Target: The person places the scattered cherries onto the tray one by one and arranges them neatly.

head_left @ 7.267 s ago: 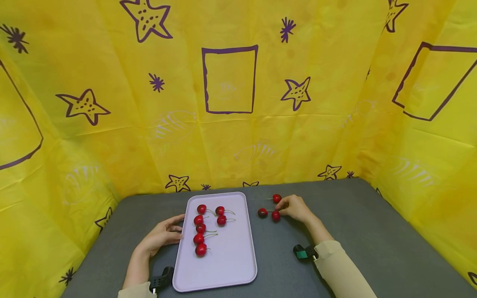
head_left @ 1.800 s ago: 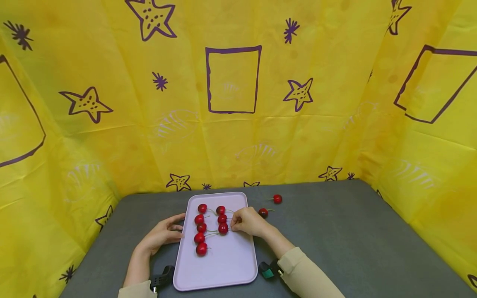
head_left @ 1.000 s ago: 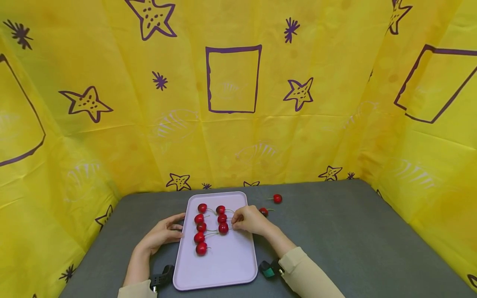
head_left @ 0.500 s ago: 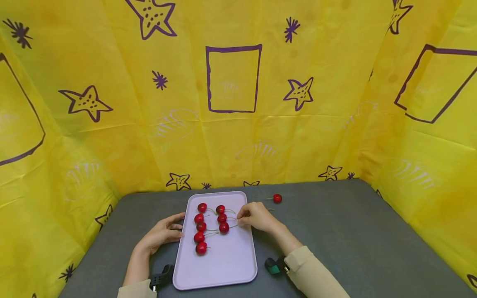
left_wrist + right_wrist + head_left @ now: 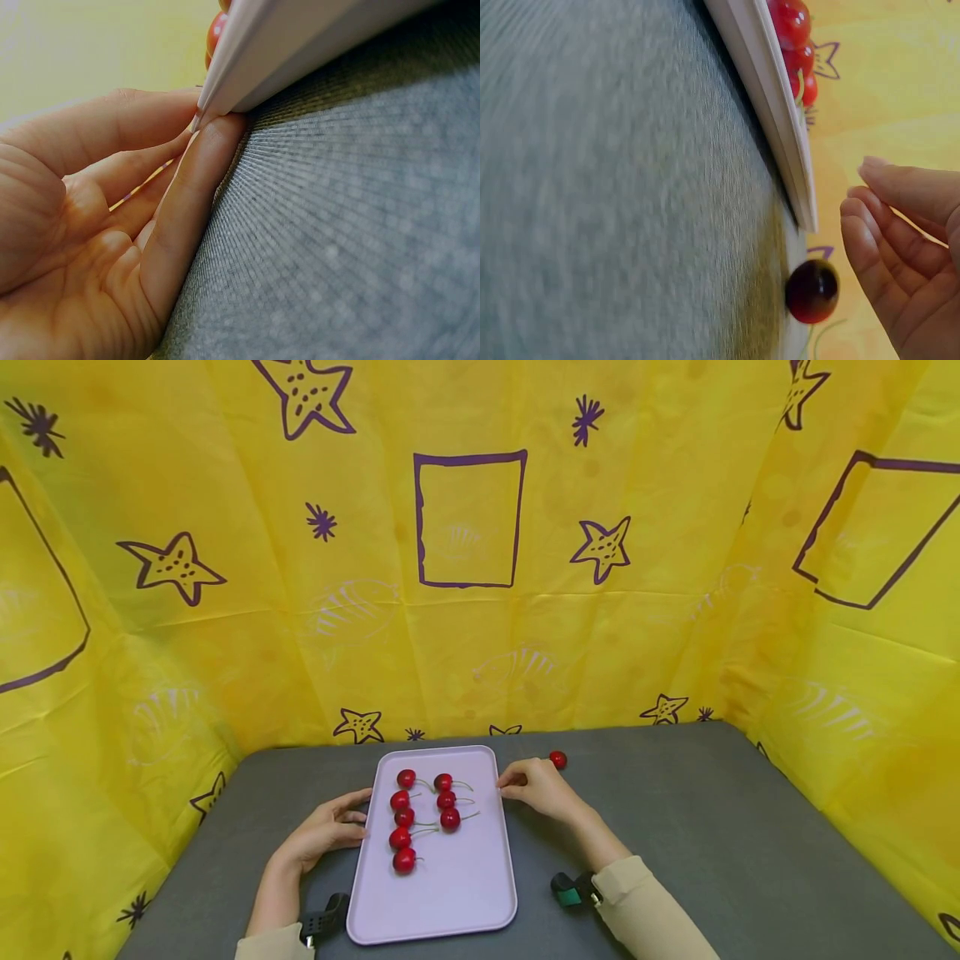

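A pale lilac tray (image 5: 457, 893) lies on the grey table, with cherries on it in two columns. The left column holds several, among them a cherry (image 5: 404, 861) at the near end; the right column has three, the nearest a cherry (image 5: 450, 819) with its stem pointing right. My left hand (image 5: 322, 835) touches the tray's left edge with its fingertips. Just off the right edge hovers my right hand (image 5: 543, 787), holding nothing, thumb and fingertips slightly apart. A dark cherry (image 5: 812, 291) sits on the table near that hand in the right wrist view; the hand hides it in the head view.
Another cherry (image 5: 558, 760) lies on the table behind my right hand, partly covered by it. Yellow cloth (image 5: 465, 652) with starfish drawings stands around the back and sides of the grey table (image 5: 712, 860).
A cherry was brought from the table to the right column's near end. My right hand has let go of its stem and moved right, off the tray. The left hand stays put.
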Demonstrator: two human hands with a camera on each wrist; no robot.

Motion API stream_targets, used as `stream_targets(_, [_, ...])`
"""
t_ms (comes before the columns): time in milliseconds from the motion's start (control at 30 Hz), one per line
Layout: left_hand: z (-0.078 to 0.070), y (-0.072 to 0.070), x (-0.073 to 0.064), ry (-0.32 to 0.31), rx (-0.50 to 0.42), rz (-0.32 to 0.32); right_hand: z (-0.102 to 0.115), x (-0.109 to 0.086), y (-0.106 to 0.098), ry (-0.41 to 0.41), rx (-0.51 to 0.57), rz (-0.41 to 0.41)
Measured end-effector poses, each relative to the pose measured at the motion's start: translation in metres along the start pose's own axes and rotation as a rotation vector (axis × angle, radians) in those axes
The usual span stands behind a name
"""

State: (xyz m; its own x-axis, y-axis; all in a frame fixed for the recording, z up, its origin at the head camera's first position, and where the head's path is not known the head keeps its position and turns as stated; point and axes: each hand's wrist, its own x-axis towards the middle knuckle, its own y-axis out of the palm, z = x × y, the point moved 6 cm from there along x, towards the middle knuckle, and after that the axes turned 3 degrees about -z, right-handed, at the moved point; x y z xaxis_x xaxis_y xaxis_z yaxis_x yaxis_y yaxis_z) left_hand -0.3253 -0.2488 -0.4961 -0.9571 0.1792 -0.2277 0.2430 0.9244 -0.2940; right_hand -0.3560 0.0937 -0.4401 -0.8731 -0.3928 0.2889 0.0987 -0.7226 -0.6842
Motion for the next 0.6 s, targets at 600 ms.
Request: stream_targets(600, [0.0, 0.0, 0.0, -0.022, 0.005, -0.029, -0.031, -0.009, -0.033, 0.103, -0.005, -0.111])
